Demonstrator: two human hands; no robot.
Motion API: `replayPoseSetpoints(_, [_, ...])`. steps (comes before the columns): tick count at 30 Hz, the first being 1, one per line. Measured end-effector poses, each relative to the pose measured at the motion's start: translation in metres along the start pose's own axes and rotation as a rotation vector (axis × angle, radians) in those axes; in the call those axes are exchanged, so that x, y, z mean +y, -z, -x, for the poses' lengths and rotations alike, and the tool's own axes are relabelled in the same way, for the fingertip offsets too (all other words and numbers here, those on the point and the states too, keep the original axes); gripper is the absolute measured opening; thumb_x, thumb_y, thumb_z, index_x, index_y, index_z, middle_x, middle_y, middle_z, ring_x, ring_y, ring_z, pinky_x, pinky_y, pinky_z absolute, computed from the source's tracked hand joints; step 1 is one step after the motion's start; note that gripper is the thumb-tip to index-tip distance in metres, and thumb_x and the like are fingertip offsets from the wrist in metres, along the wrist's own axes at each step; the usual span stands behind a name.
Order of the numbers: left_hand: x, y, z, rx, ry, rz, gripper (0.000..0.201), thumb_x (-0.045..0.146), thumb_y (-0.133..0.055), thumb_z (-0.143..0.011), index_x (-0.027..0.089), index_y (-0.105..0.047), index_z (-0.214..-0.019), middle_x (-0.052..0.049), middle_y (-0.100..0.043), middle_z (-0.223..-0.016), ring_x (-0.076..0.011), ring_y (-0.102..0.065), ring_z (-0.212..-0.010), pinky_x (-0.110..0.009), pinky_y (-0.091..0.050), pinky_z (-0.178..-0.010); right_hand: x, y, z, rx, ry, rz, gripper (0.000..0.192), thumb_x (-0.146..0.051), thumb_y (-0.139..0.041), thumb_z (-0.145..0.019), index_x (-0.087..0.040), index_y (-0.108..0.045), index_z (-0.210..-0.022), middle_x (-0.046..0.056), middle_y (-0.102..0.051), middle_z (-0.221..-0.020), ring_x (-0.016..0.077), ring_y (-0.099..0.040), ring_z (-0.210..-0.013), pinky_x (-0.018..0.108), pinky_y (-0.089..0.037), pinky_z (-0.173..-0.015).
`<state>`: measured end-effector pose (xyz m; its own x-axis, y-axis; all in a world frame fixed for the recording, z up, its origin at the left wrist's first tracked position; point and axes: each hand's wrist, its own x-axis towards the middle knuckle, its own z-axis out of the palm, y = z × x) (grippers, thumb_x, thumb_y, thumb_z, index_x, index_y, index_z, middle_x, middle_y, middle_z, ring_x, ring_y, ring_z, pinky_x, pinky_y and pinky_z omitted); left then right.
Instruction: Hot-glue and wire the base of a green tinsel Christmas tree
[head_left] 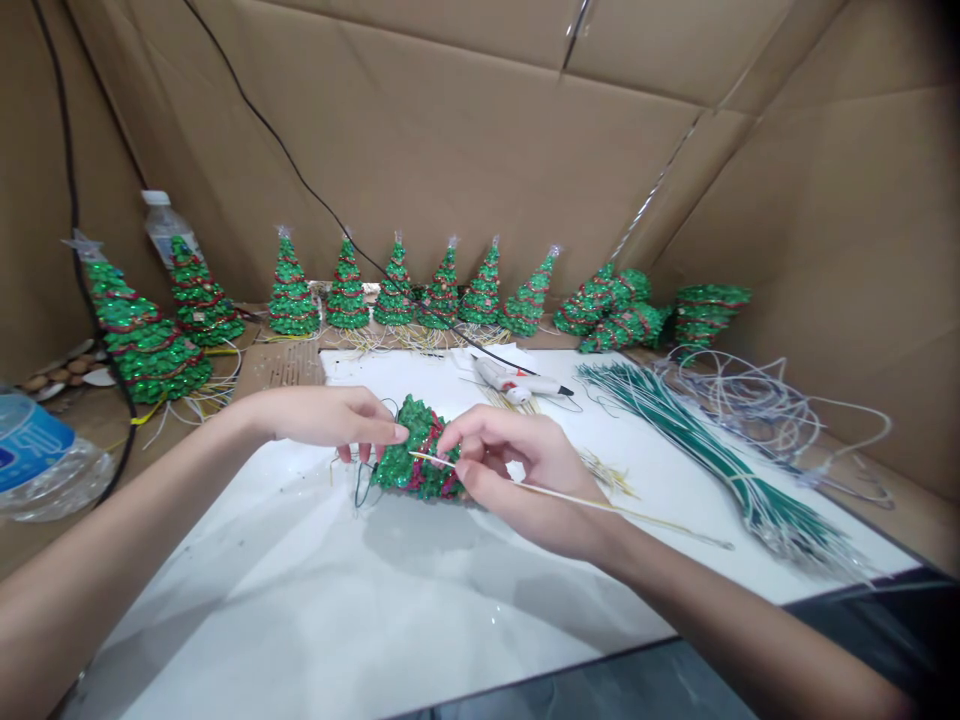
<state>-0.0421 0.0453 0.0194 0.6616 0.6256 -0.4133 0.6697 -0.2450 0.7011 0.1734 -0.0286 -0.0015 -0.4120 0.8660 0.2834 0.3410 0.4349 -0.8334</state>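
A small green tinsel Christmas tree [409,465] with red garland lies on its side above the white board. At its left side, my left hand [341,418] grips it between thumb and fingers. A thin dark green wire [363,490] loops out below those fingertips. My right hand [529,470] is closed in a pinch on a thin pale wire [600,503], whose tip lies against the tree's side. The wire's yellowish tail trails right, over my wrist. My right fingers also touch the tree's right end, and part of the tree is hidden behind them.
Finished-looking trees [394,285] stand along the cardboard wall, several with star tops. A white glue gun [514,380] lies behind my hands. Right of it are a bundle of green wires [705,450] and tangled white cord [780,400]. A water bottle [45,455] is at left.
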Motion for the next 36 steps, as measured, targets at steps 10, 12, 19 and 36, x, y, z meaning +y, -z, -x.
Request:
replayPoseSetpoints(10, [-0.001, 0.000, -0.002, -0.008, -0.120, -0.065, 0.033, 0.047, -0.047, -0.088, 0.017, -0.055, -0.076, 0.001, -0.041, -0.070, -0.0145, -0.042, -0.065, -0.023, -0.039, -0.058, 0.015, -0.007, -0.004, -0.052, 0.055, 0.205, 0.015, -0.012, -0.053, -0.080, -0.019, -0.061, -0.090, -0.005, -0.057, -0.066, 0.0042, -0.045, -0.052, 0.015, -0.032, -0.045])
replayPoseSetpoints(12, [-0.001, 0.000, -0.002, 0.002, -0.113, -0.108, 0.035, 0.048, -0.045, -0.089, 0.017, -0.054, -0.076, 0.001, -0.039, -0.069, -0.0139, -0.038, -0.064, -0.023, -0.035, -0.055, 0.016, -0.006, -0.003, -0.081, 0.011, 0.173, 0.010, -0.017, -0.056, -0.082, -0.019, -0.060, -0.090, -0.006, -0.057, -0.065, 0.0040, -0.044, -0.051, 0.015, -0.032, -0.045])
replayPoseSetpoints(19, [0.001, 0.000, 0.001, 0.026, -0.077, -0.206, 0.039, 0.051, -0.040, -0.090, 0.017, -0.051, -0.074, 0.001, -0.041, -0.070, -0.0135, -0.039, -0.064, -0.023, -0.034, -0.054, -0.019, 0.007, 0.018, 0.133, 0.176, 0.023, 0.006, -0.021, -0.061, -0.081, -0.019, -0.057, -0.078, -0.008, -0.045, -0.050, 0.0048, -0.039, -0.042, 0.017, -0.030, -0.038])
replayPoseSetpoints(36, [0.000, -0.001, 0.003, 0.089, -0.073, -0.295, 0.038, 0.052, -0.039, -0.089, 0.018, -0.052, -0.076, -0.001, -0.047, -0.077, -0.0174, -0.046, -0.074, -0.026, -0.039, -0.061, -0.023, 0.010, 0.034, 0.383, 0.564, 0.278, 0.023, -0.002, -0.061, -0.082, -0.022, -0.065, -0.094, 0.001, -0.073, -0.077, 0.0089, -0.062, -0.053, 0.020, -0.050, -0.046])
